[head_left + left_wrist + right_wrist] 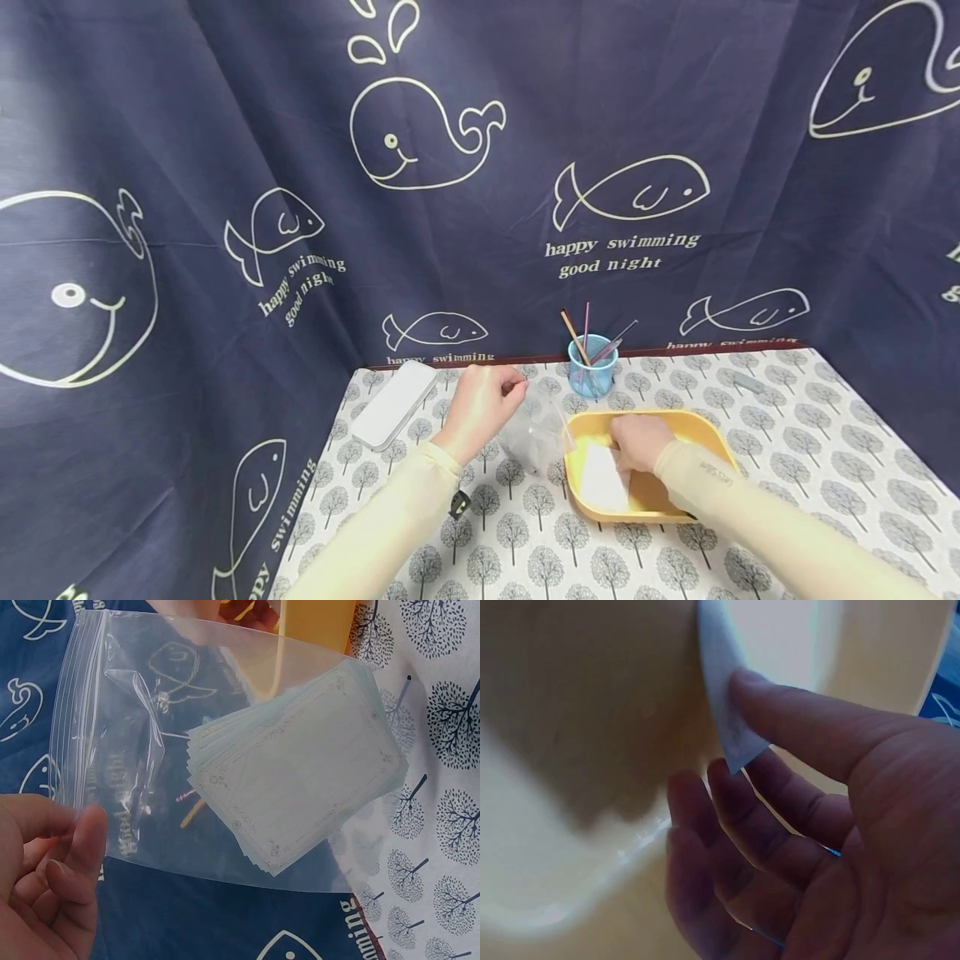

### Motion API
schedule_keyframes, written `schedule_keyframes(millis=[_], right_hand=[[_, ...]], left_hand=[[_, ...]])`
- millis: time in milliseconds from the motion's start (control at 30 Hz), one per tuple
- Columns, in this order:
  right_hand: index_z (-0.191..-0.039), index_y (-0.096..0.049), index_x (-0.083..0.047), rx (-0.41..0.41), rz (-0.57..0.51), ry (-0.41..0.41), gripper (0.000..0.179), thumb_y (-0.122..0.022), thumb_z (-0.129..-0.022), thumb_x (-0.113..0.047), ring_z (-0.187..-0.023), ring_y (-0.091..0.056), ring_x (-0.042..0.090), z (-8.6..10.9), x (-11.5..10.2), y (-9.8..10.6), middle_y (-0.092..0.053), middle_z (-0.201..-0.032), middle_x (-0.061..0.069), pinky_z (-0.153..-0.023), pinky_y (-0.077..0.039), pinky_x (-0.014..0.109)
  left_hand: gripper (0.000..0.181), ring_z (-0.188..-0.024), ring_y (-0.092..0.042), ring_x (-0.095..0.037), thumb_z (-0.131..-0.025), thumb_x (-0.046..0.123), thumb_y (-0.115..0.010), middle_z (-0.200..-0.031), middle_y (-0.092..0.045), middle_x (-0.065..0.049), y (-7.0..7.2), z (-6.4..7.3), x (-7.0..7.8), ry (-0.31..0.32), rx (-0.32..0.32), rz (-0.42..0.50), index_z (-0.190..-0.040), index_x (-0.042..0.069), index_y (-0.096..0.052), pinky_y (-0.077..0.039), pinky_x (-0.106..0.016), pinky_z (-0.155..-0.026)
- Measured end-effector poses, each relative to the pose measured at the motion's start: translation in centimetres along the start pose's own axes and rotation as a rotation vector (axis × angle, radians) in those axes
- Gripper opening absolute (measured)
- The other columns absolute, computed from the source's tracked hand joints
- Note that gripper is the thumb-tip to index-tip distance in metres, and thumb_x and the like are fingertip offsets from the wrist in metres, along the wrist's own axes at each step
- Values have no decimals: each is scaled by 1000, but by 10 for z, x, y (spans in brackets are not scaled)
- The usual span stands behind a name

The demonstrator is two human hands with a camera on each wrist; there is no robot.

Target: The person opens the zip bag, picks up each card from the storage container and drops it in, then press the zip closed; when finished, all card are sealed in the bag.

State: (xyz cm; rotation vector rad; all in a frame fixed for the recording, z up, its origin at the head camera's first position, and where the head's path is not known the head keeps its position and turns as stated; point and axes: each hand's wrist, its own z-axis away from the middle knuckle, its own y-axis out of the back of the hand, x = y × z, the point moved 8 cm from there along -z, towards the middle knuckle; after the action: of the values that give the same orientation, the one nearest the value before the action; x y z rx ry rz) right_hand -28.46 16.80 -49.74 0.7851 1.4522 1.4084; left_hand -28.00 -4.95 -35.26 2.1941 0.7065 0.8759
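My left hand (pixel 483 408) pinches the edge of a clear zip bag (pixel 135 817) near its zip end, seen close in the left wrist view. Inside the bag lies a slightly fanned stack of pale cards (pixel 307 761) with printed ornamental borders. To the right, my right hand (pixel 641 442) reaches into a yellow plastic tray (pixel 630 517). Thumb and fingers there pinch the edge of a white paper card (pixel 720 675), which bends a little. In the head view that white card (pixel 602 479) shows left of the hand; the hand hides part of the tray floor.
Behind the tray stands a blue cup (pixel 592 375) holding several pencils. A white case (pixel 395 404) lies at the table's back left, and a small grey object (pixel 748 382) at the back right. A patterned curtain hangs behind the tree-print tablecloth.
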Motion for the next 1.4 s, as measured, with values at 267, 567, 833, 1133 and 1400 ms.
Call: schedule_keyframes(millis=[267, 567, 833, 1133, 1400], right_hand=[[-73, -60, -13, -64, -148, 41, 25, -84, -75, -8, -64, -49, 14, 2, 9, 10, -55, -69, -4, -62, -47, 33], [-72, -60, -12, -136, -374, 18, 25, -82, -80, -4, -56, -56, 12, 11, 13, 19, -57, -67, -3, -51, -46, 25], [-71, -63, -13, -105, -388, 59, 22, -81, -81, -5, -54, -55, 9, 25, 0, 50, -59, -66, -5, -52, -46, 26], [-75, -64, -20, 86, -307, 97, 20, -80, -86, -17, -66, -48, 10, 41, -10, 98, -57, -71, -11, -64, -43, 33], [-80, -70, -26, 316, -282, 95, 16, -81, -90, -20, -70, -55, 7, 60, -18, 151, -62, -75, -15, -66, -47, 31]], left_hand=[[12, -61, -59, -1, -90, 8, -74, -74, -74, 9, -2, 0, -2, 11, -13, -2, -82, 14, -81, -50, -20, -63], [12, -62, -60, -1, -90, 9, -74, -76, -75, 9, -2, -1, -2, 12, -12, -7, -83, 16, -81, -52, -20, -64], [10, -61, -58, -3, -88, 9, -74, -73, -72, 9, -1, -2, 0, -3, 9, -15, -83, 15, -81, -51, -23, -63], [10, -64, -62, -3, -88, 9, -74, -76, -75, 8, -2, -2, -1, 2, 4, -13, -84, 14, -82, -53, -23, -65], [10, -65, -62, -3, -89, 10, -74, -78, -75, 7, -2, -3, -4, 16, 5, -9, -85, 15, -81, -53, -21, -65]])
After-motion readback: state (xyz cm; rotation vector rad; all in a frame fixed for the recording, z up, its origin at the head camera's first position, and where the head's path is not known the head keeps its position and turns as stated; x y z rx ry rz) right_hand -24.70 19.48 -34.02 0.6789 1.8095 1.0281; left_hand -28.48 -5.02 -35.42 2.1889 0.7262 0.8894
